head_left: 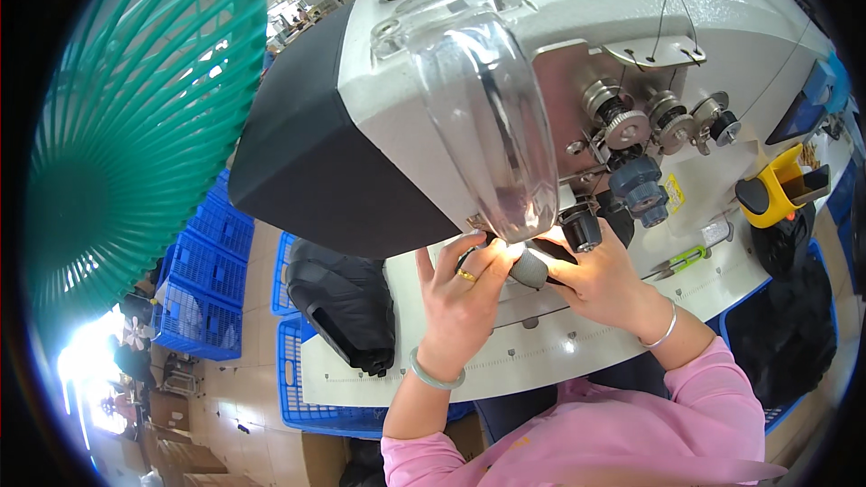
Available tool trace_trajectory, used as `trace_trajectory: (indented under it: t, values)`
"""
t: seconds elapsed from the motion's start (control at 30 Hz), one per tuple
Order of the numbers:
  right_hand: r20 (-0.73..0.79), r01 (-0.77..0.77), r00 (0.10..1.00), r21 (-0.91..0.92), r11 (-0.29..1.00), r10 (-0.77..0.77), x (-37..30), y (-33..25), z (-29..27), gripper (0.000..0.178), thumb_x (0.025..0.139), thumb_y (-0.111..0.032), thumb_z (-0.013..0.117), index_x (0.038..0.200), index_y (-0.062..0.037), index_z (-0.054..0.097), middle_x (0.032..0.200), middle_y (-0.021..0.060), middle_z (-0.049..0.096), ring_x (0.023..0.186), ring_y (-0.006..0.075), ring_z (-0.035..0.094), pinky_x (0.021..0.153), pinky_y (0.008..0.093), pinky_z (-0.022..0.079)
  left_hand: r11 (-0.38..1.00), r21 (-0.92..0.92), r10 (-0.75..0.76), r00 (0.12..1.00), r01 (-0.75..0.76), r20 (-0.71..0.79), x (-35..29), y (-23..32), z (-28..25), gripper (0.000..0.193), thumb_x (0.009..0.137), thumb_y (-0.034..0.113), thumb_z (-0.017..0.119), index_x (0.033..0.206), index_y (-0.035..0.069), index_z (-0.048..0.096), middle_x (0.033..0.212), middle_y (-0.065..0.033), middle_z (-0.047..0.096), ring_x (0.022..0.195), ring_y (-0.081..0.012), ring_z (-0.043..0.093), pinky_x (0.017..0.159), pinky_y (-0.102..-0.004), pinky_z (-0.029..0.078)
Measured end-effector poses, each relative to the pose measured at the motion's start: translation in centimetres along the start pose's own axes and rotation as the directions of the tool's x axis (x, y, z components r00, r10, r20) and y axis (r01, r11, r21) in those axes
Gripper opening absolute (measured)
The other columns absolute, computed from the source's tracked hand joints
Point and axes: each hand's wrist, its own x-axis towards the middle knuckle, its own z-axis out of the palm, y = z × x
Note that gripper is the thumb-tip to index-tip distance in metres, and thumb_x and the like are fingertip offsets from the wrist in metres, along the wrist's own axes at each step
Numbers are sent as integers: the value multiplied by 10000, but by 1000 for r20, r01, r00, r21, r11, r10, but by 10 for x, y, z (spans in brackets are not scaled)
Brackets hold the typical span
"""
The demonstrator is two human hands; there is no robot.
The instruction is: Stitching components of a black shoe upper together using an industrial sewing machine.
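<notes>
Below the head of a white sewing machine (388, 117), both hands hold a small dark grey fabric piece (529, 269), lit by a bright lamp. My left hand (465, 284), with a ring and a pale bangle, pinches its left side, fingertips close together. On the other side my right hand (603, 275), wearing a silver bangle, grips its right edge between thumb and fingers. A clear plastic guard (492, 117) hangs just above, and the machine hides the needle area and some fingertips of the right hand.
Black fabric pieces (343, 302) lie stacked on the table's left. Green-handled thread snips (686, 257) rest at the right, near a yellow holder (778, 188). A green fan (135, 126) stands close at the left. Blue crates (203, 293) are stacked on the floor; black material (780, 325) fills another.
</notes>
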Motion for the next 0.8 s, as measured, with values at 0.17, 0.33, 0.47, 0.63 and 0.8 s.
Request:
trace_trajectory:
  t: [0.17, 0.33, 0.47, 0.63, 0.8]
  values:
    - [-11, 28, 1000, -29, 999, -29, -1, 2, 0, 476, 607, -11, 681, 1063, -147, 686, 1214, 54, 624, 1096, 270, 587, 878, 442, 423, 998, 62, 4, 999, -7, 51, 0, 4, -2, 316, 723, 52, 682, 1026, 137, 709, 1070, 29, 648, 1022, -192, 617, 976, -573, 394]
    - [-28, 52, 998, -51, 997, -53, -3, 3, 5, 455, 600, -4, 682, 1040, -117, 680, 1223, 65, 624, 1095, 286, 595, 874, 452, 432, 1000, 24, -9, 999, 8, 52, 2, 2, 0, 314, 741, 48, 670, 1044, 123, 698, 1095, 5, 636, 1041, -203, 611, 968, -563, 412]
    - [-96, 98, 990, -68, 993, -105, -4, 3, 8, 368, 637, -28, 674, 1002, -66, 667, 1144, 72, 607, 1126, 315, 531, 904, 456, 441, 1000, 1, -23, 996, 23, 89, 2, 6, 0, 325, 750, 45, 666, 1071, 95, 683, 1114, -19, 622, 1065, -221, 610, 989, -571, 415]
    - [-94, 114, 988, -74, 991, -121, -2, 4, 7, 385, 630, -28, 682, 1013, -60, 669, 1099, 69, 636, 1057, 304, 567, 884, 452, 456, 995, 95, 44, 999, -44, -2, 2, 10, 1, 267, 746, 44, 687, 1012, 65, 690, 1044, -36, 652, 1010, -230, 636, 986, -528, 442]
    - [-78, 110, 990, -69, 992, -115, -4, 0, 2, 433, 611, -26, 704, 1041, -67, 676, 1076, 54, 649, 1028, 282, 583, 910, 459, 462, 729, -425, -485, 843, 537, 234, 5, -2, -4, 283, 694, -1, 741, 965, 77, 715, 921, -48, 691, 855, -229, 676, 863, -428, 536]
